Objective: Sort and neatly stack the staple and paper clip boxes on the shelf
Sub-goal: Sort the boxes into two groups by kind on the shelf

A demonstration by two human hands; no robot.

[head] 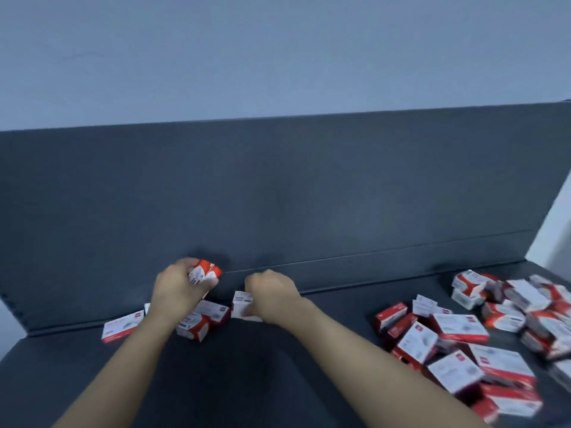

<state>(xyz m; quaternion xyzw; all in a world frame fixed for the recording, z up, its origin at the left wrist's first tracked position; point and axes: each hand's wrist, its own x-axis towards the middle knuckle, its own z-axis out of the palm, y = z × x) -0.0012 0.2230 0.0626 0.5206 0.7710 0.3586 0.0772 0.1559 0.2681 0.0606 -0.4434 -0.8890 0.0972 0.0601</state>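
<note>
Here | my left grip (176, 285) held a red box (207, 271) aloft for sorting | my right grip (272, 296) pinched a white box (241, 304), probably squaring it on the shelf (278, 381)

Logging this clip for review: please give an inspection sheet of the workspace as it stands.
Surface: dark grey shelf with an upright back panel.
Job's things: loose pile of red-and-white boxes at right; small group of boxes at left.
Clutter: nothing seen.
Hands: left hand holds a raised box; right hand grips a white box.
Cables: nothing seen.
Surroundings: pale wall behind; white panel at right.
</note>
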